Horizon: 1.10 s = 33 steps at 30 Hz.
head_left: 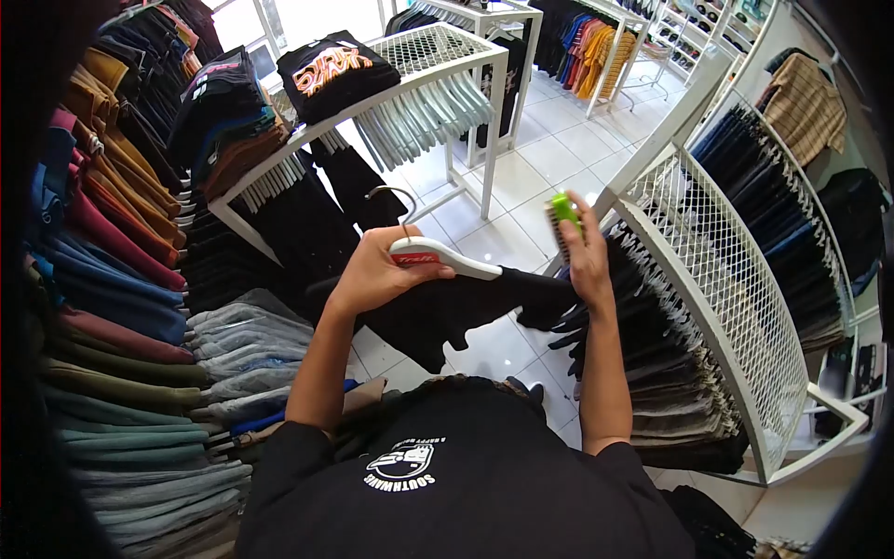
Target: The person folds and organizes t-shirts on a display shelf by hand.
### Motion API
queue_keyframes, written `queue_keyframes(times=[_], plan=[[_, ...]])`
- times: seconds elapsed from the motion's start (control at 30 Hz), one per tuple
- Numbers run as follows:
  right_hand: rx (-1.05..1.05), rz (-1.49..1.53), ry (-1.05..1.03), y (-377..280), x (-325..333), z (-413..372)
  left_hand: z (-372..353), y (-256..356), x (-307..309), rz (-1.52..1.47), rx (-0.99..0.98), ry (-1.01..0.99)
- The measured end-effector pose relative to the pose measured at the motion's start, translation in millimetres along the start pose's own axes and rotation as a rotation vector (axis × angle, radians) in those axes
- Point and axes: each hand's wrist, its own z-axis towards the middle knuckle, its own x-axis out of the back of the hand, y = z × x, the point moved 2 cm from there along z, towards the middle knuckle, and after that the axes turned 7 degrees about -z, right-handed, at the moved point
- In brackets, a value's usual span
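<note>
A white hanger (475, 267) with a red label and a metal hook is gripped near its neck by my left hand (396, 270). From the hanger hangs a black garment (447, 312), stretching right toward my other wrist. My right hand (587, 252) is closed around a green brush (562, 212), held upright with its dark bristles facing left. The brush is above the garment's right end and apart from it.
Racks of coloured clothes (121, 345) line the left side. A white mesh-topped rack (438, 47) ahead carries folded shirts (337, 74) and pale hangers (424, 121). Close on my right is a curved white mesh rack (736, 270) with dark garments. White tiles (507, 238) cover the floor.
</note>
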Motion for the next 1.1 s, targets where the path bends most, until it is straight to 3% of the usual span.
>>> queue_keyframes(times=[0.07,0.13,0.2,0.23,0.27,0.33,0.4,0.47,0.53,0.57,0.6,0.8,0.87,0.93,1.0,1.03,1.07,1.1], plan=[[-0.217,0.313,-0.366,-4,-9,-3,10,0,-2,0.043,-0.102,-0.056],[-0.147,0.321,-0.637,-18,-12,-14,23,-1,7,0.07,-0.116,-0.077],[-0.134,0.309,-0.749,-18,-15,-30,37,-15,16,0.162,-0.264,-0.092],[-0.235,0.12,-0.697,-11,-18,-42,43,-20,17,0.16,-0.258,-0.074],[-0.236,0.127,-0.701,-7,-22,-49,46,-25,16,0.173,-0.195,-0.075],[-0.236,0.43,-0.625,-10,-36,-58,49,-29,15,0.254,-0.135,-0.071],[-0.276,0.469,-0.553,-4,-48,-71,50,-32,1,0.411,-0.409,0.192],[-0.316,0.495,-0.387,-1,-59,-74,42,-50,-16,0.42,-0.188,0.497],[-0.294,0.502,-0.339,3,-73,-74,37,-79,-34,0.164,0.122,0.488],[-0.261,0.419,-0.286,3,-78,-73,37,-100,-44,0.017,0.147,0.409],[-0.229,0.336,-0.234,2,-83,-72,33,-78,-56,-0.097,0.311,0.377],[-0.192,0.208,-0.277,-19,-104,-70,52,-95,-58,0.016,0.222,0.534],[-0.059,0.129,-0.282,-26,-111,-80,54,-99,-47,0.077,0.097,0.638],[0.257,0.08,-0.443,-28,-110,-91,52,-80,-30,0.087,0.18,0.611],[0.107,0.047,-0.713,-21,-105,-99,50,-79,-10,0.061,0.214,0.482],[0.014,0.054,-0.715,-10,-106,-98,47,-77,-7,0.029,0.189,0.454],[0.108,0.093,-0.524,14,-115,-97,45,-76,-6,0.034,0.19,0.447],[0.056,0.12,-0.424,13,-113,-88,44,-75,-5,-0.01,0.188,0.435]])
